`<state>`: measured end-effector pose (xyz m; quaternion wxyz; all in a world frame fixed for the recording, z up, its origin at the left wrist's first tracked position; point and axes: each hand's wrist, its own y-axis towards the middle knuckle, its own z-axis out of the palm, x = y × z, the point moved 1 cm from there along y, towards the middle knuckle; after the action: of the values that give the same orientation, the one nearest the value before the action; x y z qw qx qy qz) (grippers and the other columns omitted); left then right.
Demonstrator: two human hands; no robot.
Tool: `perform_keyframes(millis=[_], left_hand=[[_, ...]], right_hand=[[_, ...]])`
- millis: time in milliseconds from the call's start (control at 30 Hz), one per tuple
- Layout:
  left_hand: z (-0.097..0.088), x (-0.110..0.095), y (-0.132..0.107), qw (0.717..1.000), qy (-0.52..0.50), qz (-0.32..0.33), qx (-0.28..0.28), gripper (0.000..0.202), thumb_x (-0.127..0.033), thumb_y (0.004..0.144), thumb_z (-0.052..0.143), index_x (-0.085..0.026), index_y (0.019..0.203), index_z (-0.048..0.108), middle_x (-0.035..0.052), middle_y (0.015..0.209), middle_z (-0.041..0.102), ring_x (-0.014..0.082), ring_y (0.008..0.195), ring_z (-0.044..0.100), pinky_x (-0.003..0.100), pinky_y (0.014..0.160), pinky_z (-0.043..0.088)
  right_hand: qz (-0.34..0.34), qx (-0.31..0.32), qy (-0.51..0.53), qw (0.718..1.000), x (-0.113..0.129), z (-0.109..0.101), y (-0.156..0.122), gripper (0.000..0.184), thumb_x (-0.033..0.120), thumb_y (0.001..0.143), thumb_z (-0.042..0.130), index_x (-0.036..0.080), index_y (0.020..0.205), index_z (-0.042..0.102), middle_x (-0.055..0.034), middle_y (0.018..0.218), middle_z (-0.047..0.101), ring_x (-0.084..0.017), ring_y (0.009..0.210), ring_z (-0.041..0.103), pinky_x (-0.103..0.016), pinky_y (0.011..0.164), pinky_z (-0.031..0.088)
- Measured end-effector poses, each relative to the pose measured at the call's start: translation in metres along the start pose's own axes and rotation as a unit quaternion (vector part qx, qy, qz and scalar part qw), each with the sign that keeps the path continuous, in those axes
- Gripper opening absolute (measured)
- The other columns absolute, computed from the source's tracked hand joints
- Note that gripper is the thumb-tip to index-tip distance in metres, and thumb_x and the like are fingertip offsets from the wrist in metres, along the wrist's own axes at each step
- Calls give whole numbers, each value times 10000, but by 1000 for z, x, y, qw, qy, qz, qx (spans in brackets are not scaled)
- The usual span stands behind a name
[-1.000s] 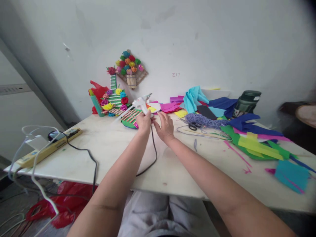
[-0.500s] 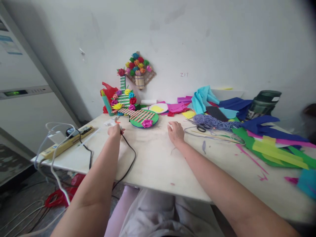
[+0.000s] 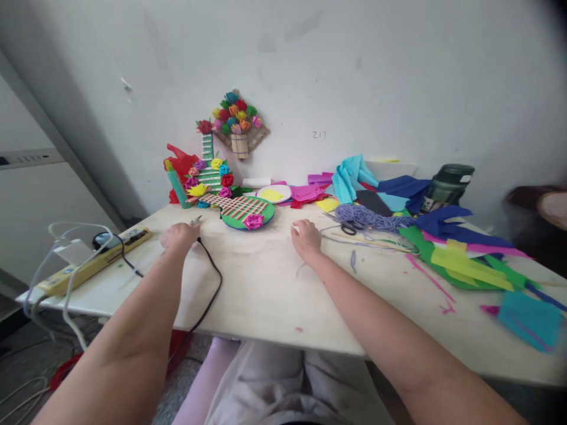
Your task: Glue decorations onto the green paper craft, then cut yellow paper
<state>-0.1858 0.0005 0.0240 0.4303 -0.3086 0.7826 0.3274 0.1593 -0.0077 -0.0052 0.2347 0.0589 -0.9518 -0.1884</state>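
On the left of the table my left hand (image 3: 179, 237) is closed around what looks like a hot glue gun (image 3: 195, 221). Only its small pointed tip shows past the fingers; the body is hidden. A black cord (image 3: 216, 271) runs from beside this hand over the table's front edge. My right hand (image 3: 306, 238) rests on the table with loosely bent fingers apart and nothing in them. Between the hands, farther back, lies a green guitar-shaped craft (image 3: 267, 213) with crossed sticks and a pink paper flower (image 3: 254, 222).
A yellow power strip (image 3: 95, 262) with plugs and cables lies at the left edge. Behind stand a flowered craft (image 3: 207, 147) and a glue bottle (image 3: 177, 188). Purple yarn (image 3: 372, 217), scissors (image 3: 348, 228), coloured paper (image 3: 469, 265) and a dark bottle (image 3: 447, 186) fill the right.
My left hand has shifted left and turned, and the pointed tip now shows beyond it. The view has swung slightly right; my right hand stays on the table.
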Motion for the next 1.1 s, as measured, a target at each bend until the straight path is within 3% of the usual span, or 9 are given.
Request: perform_keyframes(millis=[67, 133, 233, 367, 467, 600, 833, 1000, 1100], left_hand=[[2, -22, -9, 980, 191, 55, -9, 450, -332, 525, 712, -213, 440, 286, 188, 727, 593, 459, 1034, 498, 573, 865, 327], [10, -50, -27, 961, 237, 143, 6, 387, -368, 609, 653, -204, 472, 330, 206, 791, 592, 451, 1000, 521, 568, 840, 347], [32, -90, -65, 949, 181, 254, 42, 311, -327, 697, 563, -204, 472, 386, 152, 671, 580, 386, 930, 563, 479, 820, 393], [73, -121, -124, 931, 35, 331, 151, 272, -248, 671, 593, -215, 454, 433, 62, 509, 522, 271, 730, 589, 334, 749, 419], [102, -125, -158, 906, -30, 335, 256, 188, -241, 665, 611, -212, 504, 519, 30, 498, 533, 216, 607, 560, 300, 684, 424], [130, -120, -180, 889, -103, 301, 331, 78, -289, 653, 646, -214, 652, 627, 53, 691, 647, 219, 692, 585, 312, 735, 426], [156, -106, -194, 899, -104, 234, 356, 260, -420, 642, 672, -195, 768, 647, 131, 984, 676, 303, 1001, 583, 369, 916, 375], [164, -101, -204, 879, 36, 263, 395, 439, -458, 834, 434, -147, 1109, 576, 153, 1250, 547, 269, 1196, 470, 347, 989, 324], [167, -98, -207, 879, 86, 269, 385, 463, -419, 889, 326, -132, 1195, 522, 156, 1278, 522, 257, 1225, 440, 350, 1004, 305]], right_hand=[[-40, 47, -21, 998, 10, 3, -6, 360, 310, 873, 393, 163, 1148, 573, -94, 1274, 511, -220, 1139, 462, -322, 963, 328], [-90, 117, -38, 988, 23, 9, -17, 480, 393, 867, 397, 124, 1252, 496, -127, 1399, 380, -248, 1251, 368, -354, 1025, 261], [-176, 230, -28, 957, 40, 22, -34, 620, 491, 884, 302, 96, 1356, 370, -137, 1470, 249, -252, 1347, 217, -395, 1079, 157], [-248, 249, -37, 935, 36, 26, -38, 663, 533, 885, 240, 101, 1376, 345, -123, 1482, 221, -246, 1367, 155, -412, 1089, 132], [-263, 240, -58, 933, 4, 15, -21, 649, 516, 889, 252, 107, 1387, 328, -126, 1469, 253, -225, 1361, 184, -420, 1091, 130], [-215, 236, -112, 941, -54, -7, 3, 602, 492, 907, 233, 158, 1402, 307, -84, 1474, 246, -190, 1372, 154, -443, 1101, 25], [-178, 192, -135, 956, -110, -21, 24, 551, 479, 920, 225, 212, 1391, 332, -51, 1466, 274, -166, 1365, 177, -440, 1096, -39], [-104, 223, -187, 951, -138, -35, 33, 580, 472, 913, 192, 209, 1427, 239, -29, 1495, 183, -162, 1378, 120, -450, 1099, -12], [-69, 230, -200, 950, -154, -41, 37, 600, 479, 904, 155, 216, 1443, 187, -3, 1508, 127, -172, 1383, 87, -447, 1104, 27]])
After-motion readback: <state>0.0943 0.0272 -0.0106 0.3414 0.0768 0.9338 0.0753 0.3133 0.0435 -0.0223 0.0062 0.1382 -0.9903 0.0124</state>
